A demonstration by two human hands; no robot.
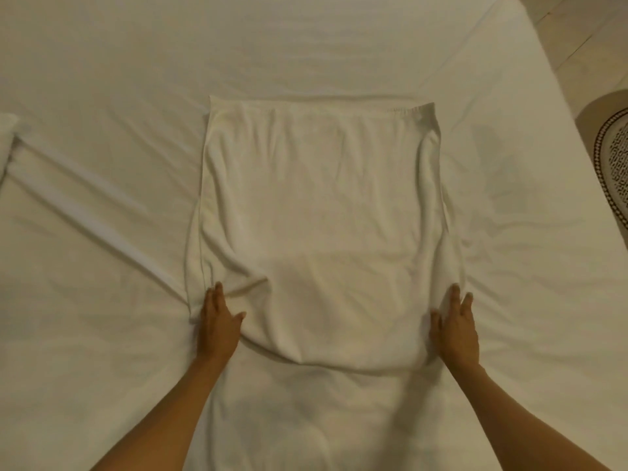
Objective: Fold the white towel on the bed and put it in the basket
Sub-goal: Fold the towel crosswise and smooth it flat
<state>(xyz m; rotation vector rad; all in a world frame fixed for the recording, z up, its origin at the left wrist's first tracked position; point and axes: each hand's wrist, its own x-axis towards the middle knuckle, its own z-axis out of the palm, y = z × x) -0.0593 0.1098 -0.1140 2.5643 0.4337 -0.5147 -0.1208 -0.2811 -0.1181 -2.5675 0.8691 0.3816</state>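
Observation:
The white towel lies spread on the bed, folded over into a tall rectangle with its hemmed edge at the far end. My left hand rests flat on the towel's near left corner, fingers pointing away from me. My right hand lies flat on the near right corner, fingers slightly apart. Neither hand grips the cloth; both press on it. The near edge of the towel sags in a curve between my hands. At the right edge of the view the woven basket stands on the floor, only partly in view.
A white sheet covers the bed, with a raised crease running diagonally on the left. Another white cloth shows at the far left edge. Beyond the bed's right edge is tiled floor.

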